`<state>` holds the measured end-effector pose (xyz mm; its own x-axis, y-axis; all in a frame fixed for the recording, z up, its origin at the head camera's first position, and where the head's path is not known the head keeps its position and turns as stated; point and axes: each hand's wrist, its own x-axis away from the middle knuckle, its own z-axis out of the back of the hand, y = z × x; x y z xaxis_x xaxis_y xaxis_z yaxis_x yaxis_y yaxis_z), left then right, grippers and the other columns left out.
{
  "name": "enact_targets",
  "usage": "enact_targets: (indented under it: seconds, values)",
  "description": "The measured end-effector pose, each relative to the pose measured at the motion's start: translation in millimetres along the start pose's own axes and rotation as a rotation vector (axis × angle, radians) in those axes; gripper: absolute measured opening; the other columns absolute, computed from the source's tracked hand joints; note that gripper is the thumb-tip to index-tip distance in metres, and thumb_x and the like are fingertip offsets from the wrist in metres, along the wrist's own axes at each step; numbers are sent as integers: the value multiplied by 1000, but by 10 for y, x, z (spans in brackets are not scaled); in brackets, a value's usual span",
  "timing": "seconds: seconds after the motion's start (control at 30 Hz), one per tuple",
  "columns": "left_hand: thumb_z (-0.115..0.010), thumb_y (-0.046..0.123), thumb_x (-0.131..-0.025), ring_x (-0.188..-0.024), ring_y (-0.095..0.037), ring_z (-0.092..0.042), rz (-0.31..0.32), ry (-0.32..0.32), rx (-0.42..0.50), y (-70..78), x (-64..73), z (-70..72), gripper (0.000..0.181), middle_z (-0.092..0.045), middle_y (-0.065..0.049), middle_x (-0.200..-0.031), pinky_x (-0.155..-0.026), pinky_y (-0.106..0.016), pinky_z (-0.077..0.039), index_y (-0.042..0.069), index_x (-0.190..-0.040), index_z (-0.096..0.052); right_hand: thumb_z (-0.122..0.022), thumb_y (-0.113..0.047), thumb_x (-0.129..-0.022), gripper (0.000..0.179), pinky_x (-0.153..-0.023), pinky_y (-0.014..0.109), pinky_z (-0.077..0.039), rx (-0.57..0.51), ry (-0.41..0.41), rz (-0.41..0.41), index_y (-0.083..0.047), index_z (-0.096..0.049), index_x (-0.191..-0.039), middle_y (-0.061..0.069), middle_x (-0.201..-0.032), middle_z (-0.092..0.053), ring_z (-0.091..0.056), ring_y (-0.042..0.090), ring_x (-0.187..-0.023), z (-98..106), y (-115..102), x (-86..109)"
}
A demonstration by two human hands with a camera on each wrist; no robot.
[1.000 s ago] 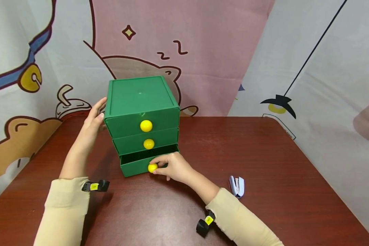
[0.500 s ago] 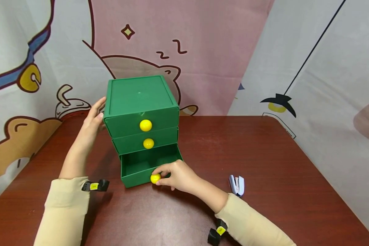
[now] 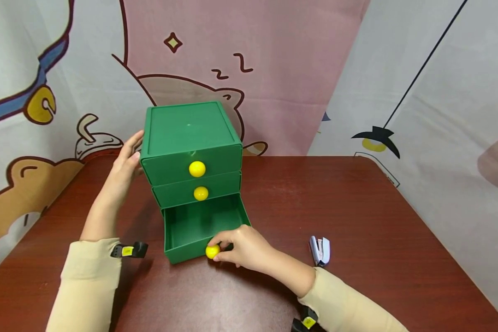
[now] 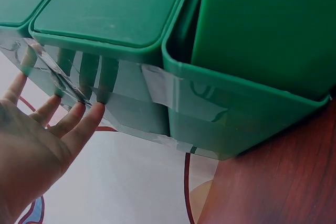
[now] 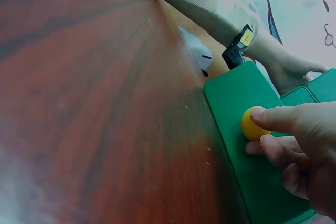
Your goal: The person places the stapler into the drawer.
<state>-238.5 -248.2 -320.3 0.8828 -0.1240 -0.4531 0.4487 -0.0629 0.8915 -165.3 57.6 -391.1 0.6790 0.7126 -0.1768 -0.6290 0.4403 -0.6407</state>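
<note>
A green drawer cabinet [image 3: 191, 129] with three drawers and yellow ball knobs stands on the table. Its bottom drawer [image 3: 191, 226] is pulled well out, and the bare inside shows. My right hand [image 3: 246, 246] pinches that drawer's yellow knob [image 3: 212, 251] between thumb and fingers. In the right wrist view the thumb lies on the knob [image 5: 253, 124]. The upper two drawers are closed. Against the cabinet's left side, my left hand [image 3: 124, 168] rests with fingers extended. The left wrist view shows its fingertips touching the side wall, over clear tape [image 4: 157, 87].
On the table's right part lies a pale blue stapler [image 3: 320, 251], beyond the right forearm. The brown table [image 3: 315, 193] ends in front of a cartoon-printed curtain [image 3: 290, 69]. Each sleeve carries a black wrist camera [image 3: 139, 250].
The bottom drawer has slid farther out toward me, drawn by my right hand on its knob. The left hand has stayed at the cabinet's side, and the stapler has not moved.
</note>
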Motion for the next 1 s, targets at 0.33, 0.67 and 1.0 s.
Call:
enact_targets:
  seconds: [0.33,0.67,1.0]
  values:
    - [-44,30,-99,-122,-23,-40,4,2,-3,-2,-1,-6,57,-23,-9,-152,-87,-22,-41,17,-152,-27,-78,-25,-81,29,-60,14,-43,127,5,89,-20,-73,-109,-11,-90,-70,-58,-7,-68,46,20,41]
    - [-43,31,-99,-123,-22,-40,17,1,-22,6,10,7,57,-21,-8,-153,-87,-22,-40,19,-152,-26,-77,-26,-81,40,-63,17,-47,-15,0,172,-16,-69,-119,-5,-109,-69,-57,-4,-69,297,88,170]
    - [-43,30,-99,-125,-23,-38,17,-1,-12,13,2,-2,57,-21,-9,-153,-88,-21,-40,17,-152,-26,-80,-22,-79,47,-73,31,-52,-113,105,202,-8,-65,-122,2,-113,-66,-62,19,-92,552,316,460]
